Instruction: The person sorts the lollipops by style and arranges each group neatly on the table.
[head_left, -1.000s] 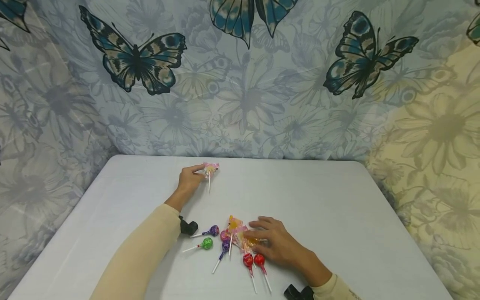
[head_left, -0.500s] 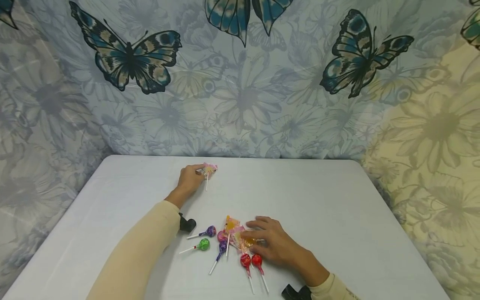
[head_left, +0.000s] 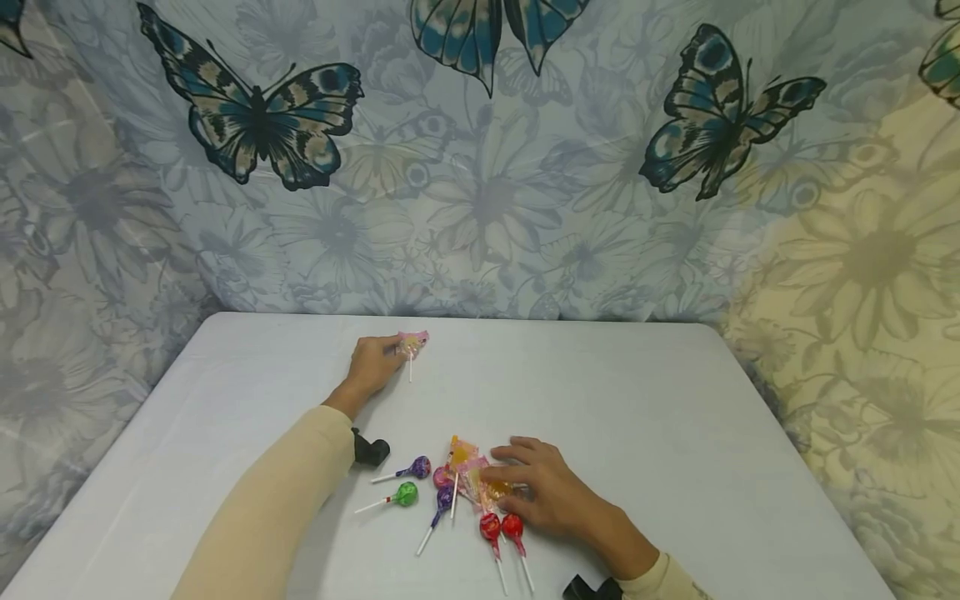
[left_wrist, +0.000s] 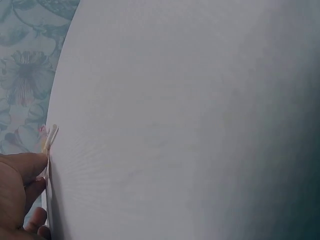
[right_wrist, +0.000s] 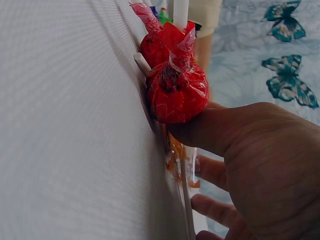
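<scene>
At the far side of the table, my left hand (head_left: 372, 365) pinches a lollipop (head_left: 412, 344) in a clear wrapper with pink edges, its white stick pointing down. The left wrist view catches this lollipop (left_wrist: 51, 139) edge-on beyond the thumb. My right hand (head_left: 551, 487) rests at the right side of a lollipop pile, fingers spread and relaxed over an orange lollipop (head_left: 501, 490) in a clear wrapper. Two red lollipops (head_left: 490, 527) lie just in front of its thumb; in the right wrist view a red lollipop (right_wrist: 177, 97) partly covers the thumb tip.
Left of the pile lie a green lollipop (head_left: 406, 494) and a purple lollipop (head_left: 419, 467). Another purple lollipop (head_left: 444, 499), a pink lollipop (head_left: 442, 477) and a yellow-orange wrapped lollipop (head_left: 461, 452) crowd the pile. The white table (head_left: 637, 400) meets a butterfly-patterned backdrop (head_left: 495, 200).
My left hand has shifted slightly left with its lollipop. The right hand stays over the pile, and the loose lollipops keep their arrangement; the head view shifts a little.
</scene>
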